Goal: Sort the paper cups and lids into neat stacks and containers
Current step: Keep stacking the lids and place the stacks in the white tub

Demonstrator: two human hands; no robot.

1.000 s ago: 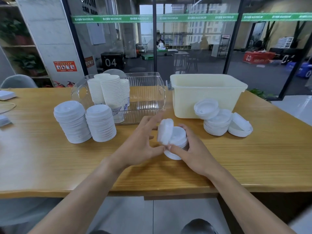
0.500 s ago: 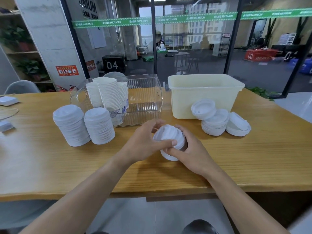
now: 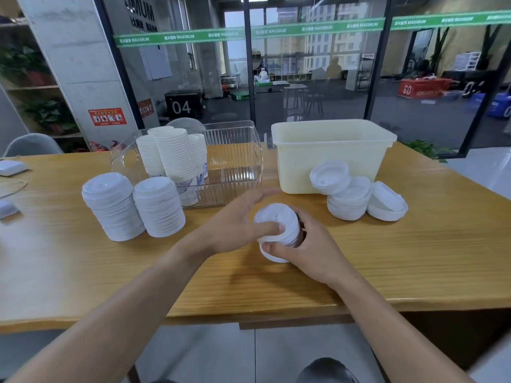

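Head view: both hands work a small lid stack held just above the table, near its front edge; the left hand curls over the stack's top and left side, thumb pressed across the front; the right hand grips the base, thumb pinching the lowest lid.

Step in hand, as judged: seating the top lid squarely on the held stack; to do it well, keep the right hand firm under the base, press down evenly with the left, and check the rims sit flush all round before letting go; a tilted lid would probably skew every lid added after.

Task items elsewhere: two tall lid stacks stand left of centre, touching or nearly so; cups are nested inside the clear bin; loose lids lie in an untidy heap against the front of the cream tub; these remain to be sorted.

Writing legible: "MAXIMUM", repeated along the green band on the glass, with Chinese characters too small to read; "04" on a black box; "03", mirrored, on a red box; a red notice, text illegible; the cups carry a blue print, unreadable.
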